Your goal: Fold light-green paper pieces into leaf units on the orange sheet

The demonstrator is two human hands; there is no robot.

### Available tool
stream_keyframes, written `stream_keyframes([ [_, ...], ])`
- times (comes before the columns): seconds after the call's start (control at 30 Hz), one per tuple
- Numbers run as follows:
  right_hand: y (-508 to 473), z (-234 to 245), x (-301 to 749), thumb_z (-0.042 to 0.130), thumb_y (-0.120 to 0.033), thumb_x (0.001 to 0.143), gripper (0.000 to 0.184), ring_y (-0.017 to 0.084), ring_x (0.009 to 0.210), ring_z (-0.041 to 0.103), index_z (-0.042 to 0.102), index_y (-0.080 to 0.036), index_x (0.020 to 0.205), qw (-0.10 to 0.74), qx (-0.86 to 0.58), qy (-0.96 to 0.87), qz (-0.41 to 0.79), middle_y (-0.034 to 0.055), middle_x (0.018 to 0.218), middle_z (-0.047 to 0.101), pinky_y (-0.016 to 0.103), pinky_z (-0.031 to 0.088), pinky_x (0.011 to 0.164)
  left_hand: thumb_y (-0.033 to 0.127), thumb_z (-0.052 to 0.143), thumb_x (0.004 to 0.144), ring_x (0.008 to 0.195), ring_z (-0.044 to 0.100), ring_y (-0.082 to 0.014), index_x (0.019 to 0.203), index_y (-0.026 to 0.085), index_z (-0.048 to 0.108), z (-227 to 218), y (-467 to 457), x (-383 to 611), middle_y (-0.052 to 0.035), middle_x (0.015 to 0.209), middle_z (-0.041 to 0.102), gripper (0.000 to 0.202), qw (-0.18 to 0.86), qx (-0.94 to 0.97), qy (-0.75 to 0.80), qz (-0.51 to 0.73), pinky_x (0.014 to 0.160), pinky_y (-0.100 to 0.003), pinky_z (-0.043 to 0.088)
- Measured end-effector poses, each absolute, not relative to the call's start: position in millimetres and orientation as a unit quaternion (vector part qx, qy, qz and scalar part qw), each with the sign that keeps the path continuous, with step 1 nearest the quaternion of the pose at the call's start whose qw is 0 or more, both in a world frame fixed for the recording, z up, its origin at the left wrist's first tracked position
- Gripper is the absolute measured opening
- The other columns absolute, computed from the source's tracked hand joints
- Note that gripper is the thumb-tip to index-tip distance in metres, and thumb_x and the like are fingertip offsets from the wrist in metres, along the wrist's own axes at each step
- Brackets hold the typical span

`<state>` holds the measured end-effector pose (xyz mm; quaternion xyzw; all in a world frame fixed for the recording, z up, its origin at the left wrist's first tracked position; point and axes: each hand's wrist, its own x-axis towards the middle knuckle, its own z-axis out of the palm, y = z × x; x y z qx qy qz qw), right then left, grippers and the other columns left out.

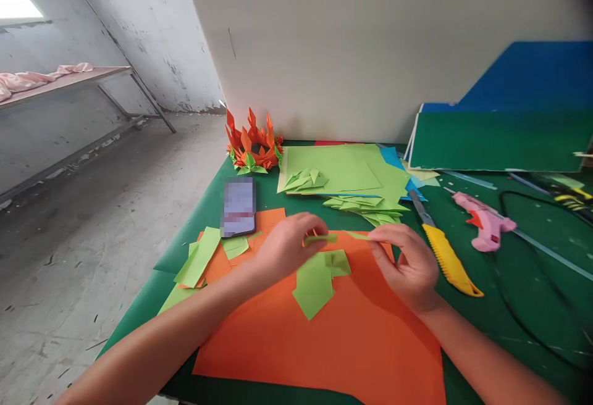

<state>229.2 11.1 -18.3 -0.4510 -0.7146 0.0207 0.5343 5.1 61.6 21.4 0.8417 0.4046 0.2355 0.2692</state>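
My left hand [294, 238] pinches a small strip of green paper above a large orange sheet [324, 343]. In my right hand [407, 263], a thin pointed piece of green paper [359, 236] is held between thumb and fingers. The two held pieces are apart, their ends facing each other. Below them, several cut green paper pieces [312, 288] lie on the orange sheet, one with a pointed end. Orange scraps and green paper strips [204, 257] lie to the left, near a phone [238, 207].
Behind stand an orange and green folded-paper crown [252, 146] and a stack of green paper [338, 164]. To the right lie a yellow-handled knife [449, 260], a pink glue gun [486, 220] with its black cord, and blue-green boards [500, 139]. The green table's [134, 325] left edge drops to concrete floor.
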Motion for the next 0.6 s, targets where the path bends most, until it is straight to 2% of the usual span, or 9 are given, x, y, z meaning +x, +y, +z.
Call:
stream_keyframes([
  [0.07, 11, -17, 229, 0.06, -0.016, 0.087, 0.014, 0.022, 0.081, 0.066, 0.063, -0.027, 0.095, 0.546, -0.46, -0.7, 0.008, 0.0039, 0.084, 0.067, 0.039, 0.054, 0.073, 0.018, 0.061, 0.084, 0.075, 0.06, -0.0149, 0.089, 0.02, 0.059, 16, 41, 5, -0.0011, 0.087, 0.064, 0.006, 0.269, 0.861, 0.389, 0.189, 0.064, -0.025, 0.046],
  [0.13, 11, -16, 228, 0.06, -0.015, 0.087, 0.015, 0.022, 0.081, 0.066, 0.063, -0.028, 0.095, 0.537, -0.446, -0.716, 0.002, 0.0038, 0.084, 0.068, 0.039, 0.054, 0.073, 0.02, 0.065, 0.082, 0.082, 0.059, -0.0184, 0.09, 0.02, 0.059, 8, 27, 3, -0.0034, 0.09, 0.063, 0.009, 0.242, 0.884, 0.366, 0.163, 0.071, -0.029, 0.048],
  [0.2, 11, -14, 227, 0.06, -0.013, 0.086, 0.019, 0.021, 0.082, 0.066, 0.063, -0.028, 0.096, 0.511, -0.417, -0.752, 0.001, 0.0032, 0.086, 0.069, 0.037, 0.054, 0.073, 0.028, 0.072, 0.079, 0.09, 0.059, -0.0224, 0.094, 0.02, 0.059, 3, 22, 0, -0.0057, 0.097, 0.063, 0.022, 0.228, 0.897, 0.347, 0.155, 0.078, -0.034, 0.048],
  [0.27, 9, -13, 225, 0.059, -0.01, 0.086, 0.022, 0.02, 0.083, 0.065, 0.064, -0.028, 0.098, 0.486, -0.388, -0.783, 0.006, 0.0031, 0.089, 0.069, 0.035, 0.053, 0.073, 0.034, 0.073, 0.079, 0.096, 0.058, -0.0234, 0.095, 0.02, 0.06, 2, 23, -3, -0.0075, 0.105, 0.062, 0.026, 0.237, 0.893, 0.341, 0.17, 0.082, -0.035, 0.048],
  [0.4, 7, -13, 222, 0.059, -0.01, 0.087, 0.023, 0.019, 0.085, 0.064, 0.066, -0.027, 0.101, 0.448, -0.354, -0.82, 0.027, 0.0034, 0.092, 0.07, 0.034, 0.052, 0.075, 0.031, 0.062, 0.088, 0.098, 0.058, -0.0204, 0.094, 0.021, 0.06, 10, 31, -11, -0.005, 0.102, 0.063, 0.012, 0.264, 0.86, 0.377, 0.221, 0.086, -0.034, 0.048],
  [0.43, 7, -14, 222, 0.058, -0.011, 0.088, 0.023, 0.019, 0.086, 0.064, 0.066, -0.027, 0.101, 0.436, -0.348, -0.829, 0.035, 0.0032, 0.092, 0.07, 0.034, 0.052, 0.075, 0.032, 0.065, 0.086, 0.098, 0.058, -0.0205, 0.098, 0.021, 0.058, 12, 32, -13, -0.0045, 0.102, 0.063, 0.018, 0.27, 0.846, 0.399, 0.229, 0.085, -0.034, 0.048],
  [0.5, 8, -15, 221, 0.055, -0.013, 0.091, 0.02, 0.019, 0.086, 0.063, 0.066, -0.027, 0.101, 0.402, -0.337, -0.85, 0.057, 0.0032, 0.092, 0.07, 0.034, 0.051, 0.076, 0.034, 0.074, 0.078, 0.089, 0.059, -0.0187, 0.104, 0.021, 0.055, 15, 33, -16, -0.0042, 0.102, 0.061, 0.035, 0.296, 0.837, 0.407, 0.216, 0.076, -0.031, 0.05],
  [0.6, 9, -18, 219, 0.054, -0.016, 0.093, 0.018, 0.019, 0.084, 0.06, 0.067, -0.025, 0.101, 0.352, -0.307, -0.88, 0.09, 0.0042, 0.092, 0.07, 0.033, 0.05, 0.074, 0.026, 0.078, 0.074, 0.092, 0.058, -0.0177, 0.101, 0.021, 0.056, 13, 30, -17, -0.0049, 0.107, 0.057, 0.036, 0.312, 0.865, 0.344, 0.188, 0.078, -0.028, 0.05],
])
